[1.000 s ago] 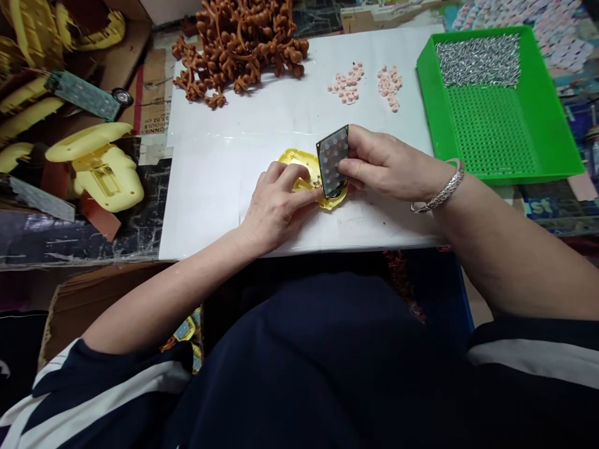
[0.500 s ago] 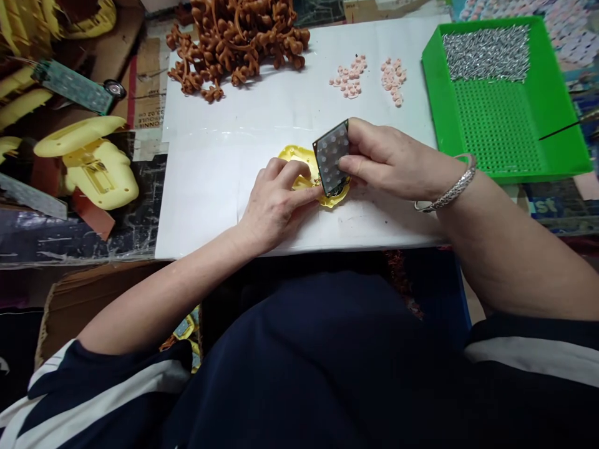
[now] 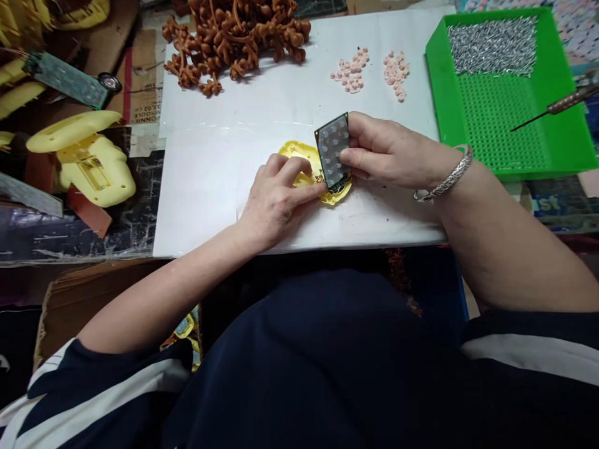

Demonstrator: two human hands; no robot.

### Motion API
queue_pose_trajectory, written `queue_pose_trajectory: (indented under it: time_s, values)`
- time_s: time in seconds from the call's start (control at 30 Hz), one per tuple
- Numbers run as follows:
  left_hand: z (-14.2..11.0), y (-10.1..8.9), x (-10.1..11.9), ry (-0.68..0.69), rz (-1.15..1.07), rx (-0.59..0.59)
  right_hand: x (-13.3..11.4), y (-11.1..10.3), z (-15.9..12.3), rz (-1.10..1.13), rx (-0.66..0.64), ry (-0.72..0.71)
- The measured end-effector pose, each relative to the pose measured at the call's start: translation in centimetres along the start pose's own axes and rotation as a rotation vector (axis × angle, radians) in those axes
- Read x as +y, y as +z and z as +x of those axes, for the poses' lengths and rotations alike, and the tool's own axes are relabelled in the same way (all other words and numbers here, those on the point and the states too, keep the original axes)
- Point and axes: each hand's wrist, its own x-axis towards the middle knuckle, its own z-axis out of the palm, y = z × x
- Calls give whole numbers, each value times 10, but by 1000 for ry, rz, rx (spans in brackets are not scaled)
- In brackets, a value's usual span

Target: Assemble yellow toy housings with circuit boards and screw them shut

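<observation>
A circuit board (image 3: 334,148) stands tilted over a yellow plastic shell (image 3: 294,148), its grey-coated face with pale round dots turned toward me. My right hand (image 3: 381,149) pinches the board's right edge between thumb and fingers. My left hand (image 3: 281,193) grips the shell's near left side, with its index finger reaching to the board's lower edge. Dark parts and a bit of wire show at the bottom of the board, inside the shell. The fingers hide much of the shell's interior.
Brown branching plastic pieces (image 3: 238,37) lie at the back, near two piles of small pink parts (image 3: 350,70). A green tray (image 3: 505,165) of screws is at right, a screwdriver (image 3: 568,101) over it. Yellow housings (image 3: 96,165) and another board (image 3: 70,80) lie left.
The screwdriver over the green tray has swung left, showing more of its handle. The board has tilted slightly and shifted a little right. Both hands keep their hold; the view has shifted slightly.
</observation>
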Motion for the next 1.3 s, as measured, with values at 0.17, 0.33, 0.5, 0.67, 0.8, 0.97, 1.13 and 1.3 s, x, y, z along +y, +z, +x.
queue_pose_trajectory:
  time_s: [0.17, 0.33, 0.5, 0.67, 0.8, 0.97, 1.13, 1.3]
  values:
    - [0, -3, 0, -6, -73, -24, -6, 1, 3, -180, 48, 64]
    - [1, -4, -3, -9, -128, -3, -1, -7, 13, -266, -14, 60]
    - [-1, -9, -6, -26, -206, 6, 7, -11, 23, -280, -70, 19]
    - [-3, -26, -22, -75, -360, 13, 0, -3, 30, -351, -57, 2]
    - [9, -31, -47, -115, -275, -62, -11, 3, 31, -464, -12, 31]
    - [20, -28, -67, 33, -400, -177, -15, 5, 24, -477, 28, -63]
    - [-6, -25, -46, -21, -304, -48, -15, 9, 17, -405, 31, -141]
    - [-28, -24, -9, -217, -189, 25, -20, 13, 17, -443, -54, -224]
